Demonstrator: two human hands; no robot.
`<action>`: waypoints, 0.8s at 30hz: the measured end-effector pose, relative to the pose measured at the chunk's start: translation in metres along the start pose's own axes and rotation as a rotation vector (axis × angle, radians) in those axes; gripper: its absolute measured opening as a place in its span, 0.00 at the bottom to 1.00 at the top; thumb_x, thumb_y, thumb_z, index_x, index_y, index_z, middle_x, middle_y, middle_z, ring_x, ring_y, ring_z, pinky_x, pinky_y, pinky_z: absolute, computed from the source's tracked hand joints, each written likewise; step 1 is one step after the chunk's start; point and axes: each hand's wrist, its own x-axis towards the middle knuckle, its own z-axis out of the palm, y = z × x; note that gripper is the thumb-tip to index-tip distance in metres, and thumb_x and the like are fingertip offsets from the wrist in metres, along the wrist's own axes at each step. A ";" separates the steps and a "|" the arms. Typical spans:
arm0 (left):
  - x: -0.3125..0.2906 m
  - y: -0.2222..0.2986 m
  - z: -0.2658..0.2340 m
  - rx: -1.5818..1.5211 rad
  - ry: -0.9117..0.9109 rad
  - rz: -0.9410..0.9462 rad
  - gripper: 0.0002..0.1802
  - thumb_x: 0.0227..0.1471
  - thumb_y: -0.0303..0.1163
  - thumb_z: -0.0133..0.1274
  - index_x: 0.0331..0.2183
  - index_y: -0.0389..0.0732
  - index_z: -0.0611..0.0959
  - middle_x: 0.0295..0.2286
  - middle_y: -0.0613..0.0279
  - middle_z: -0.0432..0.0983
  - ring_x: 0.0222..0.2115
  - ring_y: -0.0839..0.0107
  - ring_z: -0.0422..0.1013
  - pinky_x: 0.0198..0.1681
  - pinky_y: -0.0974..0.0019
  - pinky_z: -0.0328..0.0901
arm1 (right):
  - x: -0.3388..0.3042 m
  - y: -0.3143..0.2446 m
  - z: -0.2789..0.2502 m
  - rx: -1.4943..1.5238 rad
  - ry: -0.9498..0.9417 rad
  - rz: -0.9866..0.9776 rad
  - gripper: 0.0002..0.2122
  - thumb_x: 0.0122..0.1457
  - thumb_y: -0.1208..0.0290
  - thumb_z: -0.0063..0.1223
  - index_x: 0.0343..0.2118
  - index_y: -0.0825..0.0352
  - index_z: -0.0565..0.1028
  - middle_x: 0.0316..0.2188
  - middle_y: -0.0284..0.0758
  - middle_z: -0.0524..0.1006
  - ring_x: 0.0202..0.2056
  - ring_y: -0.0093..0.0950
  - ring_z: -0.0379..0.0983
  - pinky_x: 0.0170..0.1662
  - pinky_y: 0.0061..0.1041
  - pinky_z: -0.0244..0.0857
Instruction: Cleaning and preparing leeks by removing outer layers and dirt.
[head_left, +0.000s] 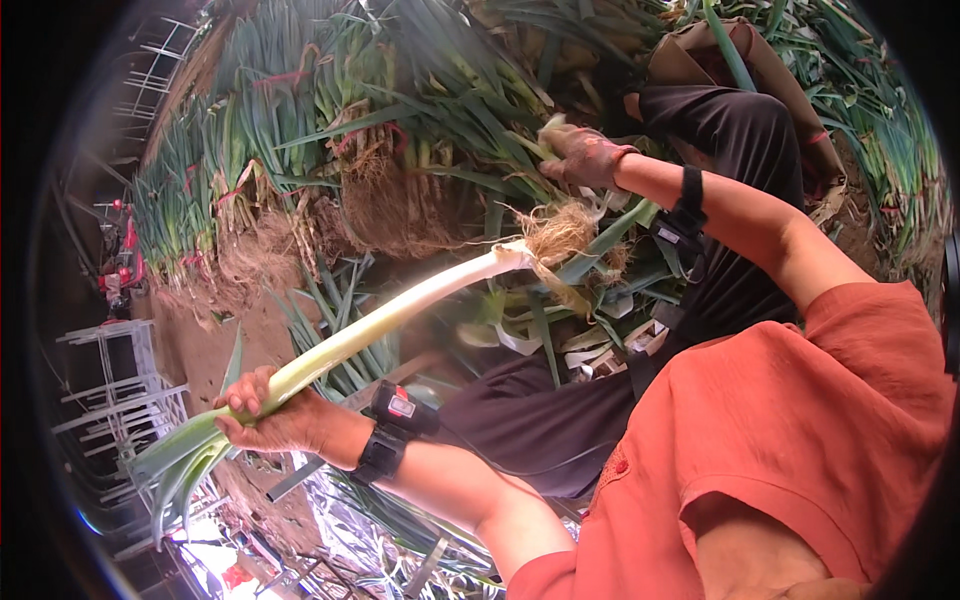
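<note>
My left hand (290,408) is closed around a long leek (400,308), gripping it where the white shank turns into green leaves. The leek slants up to the right, its bushy root end (557,236) lying over loose leaves in front of my knees. The green tops hang past my left hand, toward the lower left. My right hand (587,158), in a dirty glove, reaches out beyond the roots, near my right knee. Its fingers curl by a pale green piece of stalk or leaf (538,143); the grip is partly hidden.
Bundled leeks (375,190) with roots and red ties stand across the far side; more leeks (890,150) lie at far right. Loose leaves (535,325) cover the ground between my legs. A brown box or sack (790,100) is beyond my right knee. Metal racks (115,385) stand left.
</note>
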 end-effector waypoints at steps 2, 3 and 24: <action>0.000 0.000 -0.001 -0.004 0.002 0.003 0.10 0.43 0.31 0.59 0.26 0.39 0.74 0.17 0.70 0.66 0.18 0.81 0.63 0.21 0.80 0.59 | -0.026 -0.066 -0.035 0.427 -0.303 -0.039 0.18 0.53 0.60 0.53 0.44 0.64 0.74 0.38 0.44 0.76 0.39 0.37 0.75 0.43 0.27 0.67; 0.001 -0.002 0.000 -0.025 -0.008 -0.009 0.10 0.43 0.31 0.59 0.26 0.39 0.74 0.17 0.70 0.66 0.18 0.81 0.63 0.21 0.80 0.59 | -0.026 -0.070 -0.033 0.439 -0.407 -0.195 0.18 0.52 0.60 0.55 0.44 0.64 0.74 0.38 0.43 0.77 0.38 0.36 0.75 0.43 0.26 0.67; 0.003 0.009 0.000 0.179 0.151 0.165 0.11 0.42 0.31 0.59 0.24 0.44 0.71 0.19 0.70 0.67 0.18 0.81 0.64 0.19 0.79 0.59 | -0.003 0.079 0.037 -0.304 -0.056 0.300 0.07 0.48 0.71 0.51 0.28 0.66 0.79 0.33 0.41 0.78 0.38 0.37 0.76 0.39 0.33 0.69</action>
